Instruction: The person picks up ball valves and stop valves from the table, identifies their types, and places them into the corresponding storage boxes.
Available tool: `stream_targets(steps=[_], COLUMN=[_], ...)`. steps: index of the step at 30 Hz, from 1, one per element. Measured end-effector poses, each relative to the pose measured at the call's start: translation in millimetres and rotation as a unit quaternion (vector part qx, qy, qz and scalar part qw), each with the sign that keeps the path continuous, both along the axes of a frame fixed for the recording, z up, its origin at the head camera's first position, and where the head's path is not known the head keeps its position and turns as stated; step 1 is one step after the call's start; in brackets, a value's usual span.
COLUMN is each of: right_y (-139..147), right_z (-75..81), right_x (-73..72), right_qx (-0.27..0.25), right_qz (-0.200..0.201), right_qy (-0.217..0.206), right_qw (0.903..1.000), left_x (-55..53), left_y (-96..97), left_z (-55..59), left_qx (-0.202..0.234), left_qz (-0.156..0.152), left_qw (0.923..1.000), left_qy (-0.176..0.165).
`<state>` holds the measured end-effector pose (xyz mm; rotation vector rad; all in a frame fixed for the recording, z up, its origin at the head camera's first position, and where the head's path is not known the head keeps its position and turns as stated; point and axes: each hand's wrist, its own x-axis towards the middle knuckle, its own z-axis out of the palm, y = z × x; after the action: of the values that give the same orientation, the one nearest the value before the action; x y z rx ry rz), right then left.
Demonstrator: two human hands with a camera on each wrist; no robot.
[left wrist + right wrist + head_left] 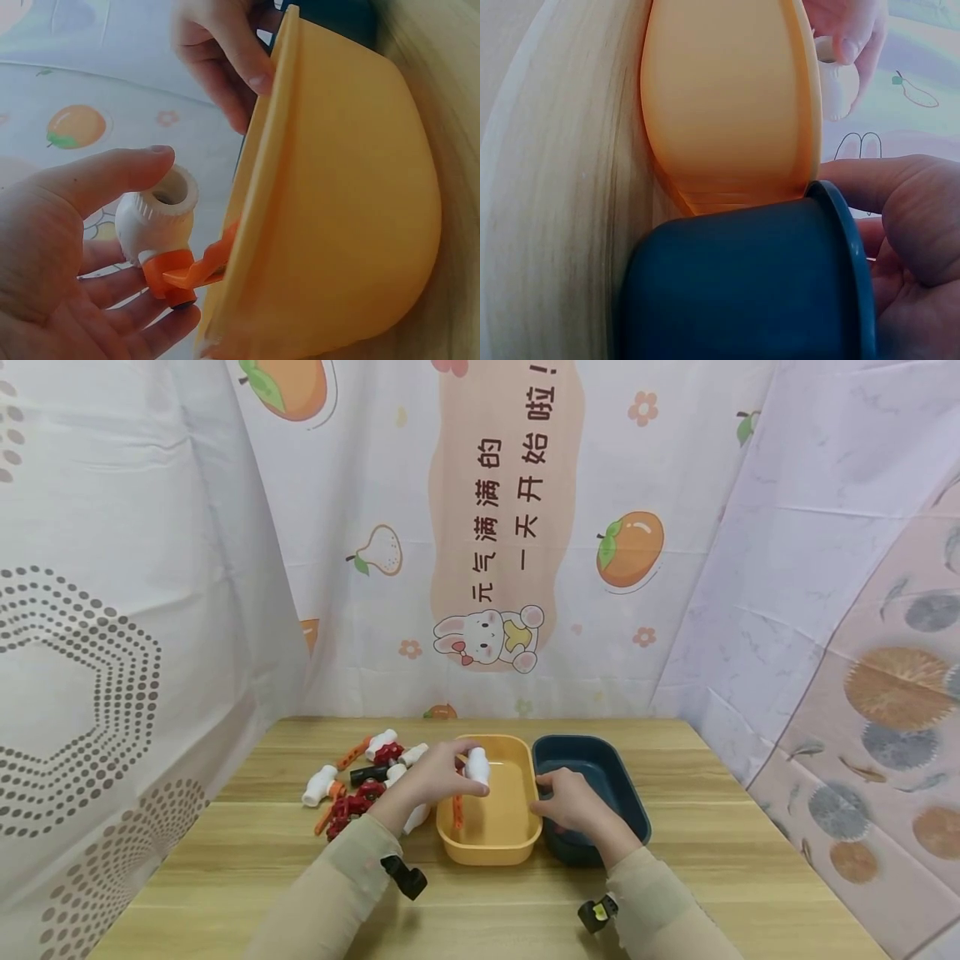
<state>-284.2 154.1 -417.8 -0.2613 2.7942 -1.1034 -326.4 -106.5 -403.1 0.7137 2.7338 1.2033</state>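
Note:
My left hand (438, 772) holds a white plastic ball valve (156, 219) with an orange handle (199, 270), thumb at its open end and fingers beneath. In the head view the valve is over the left side of a yellow bin (491, 856), which stands on the table. My right hand (572, 802) is at the bin's right side, its loosely bent fingers and thumb at the rims where the yellow bin meets a dark blue bin (633, 785). The right wrist view shows the thumb along the touching rims, while other fingers are partly hidden behind the blue rim.
Left of the yellow bin lies a pile of several valve parts, with white fittings (320, 785), red pieces (348, 810) and a black piece (367, 775). The wooden table (247, 860) ends at a printed curtain (375, 652) behind, with more curtains at both sides.

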Motion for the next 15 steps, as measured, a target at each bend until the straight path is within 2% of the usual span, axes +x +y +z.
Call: stream_targets(steps=[8, 15], right_y=[0.4, 0.2], right_z=[-1.3, -1.7], right_x=[-0.1, -0.4], right_qx=[-0.003, -0.008], right_qz=[0.004, 0.001], right_qy=[0.003, 0.003], right_qw=[1.0, 1.0], left_x=[-0.5, -0.7], left_y=[1.9, 2.0], left_z=[-5.9, -10.0], left_qx=[-0.006, -0.015], left_qz=[-0.021, -0.025], left_qw=[0.9997, 0.9995], left_qy=[0.01, -0.013])
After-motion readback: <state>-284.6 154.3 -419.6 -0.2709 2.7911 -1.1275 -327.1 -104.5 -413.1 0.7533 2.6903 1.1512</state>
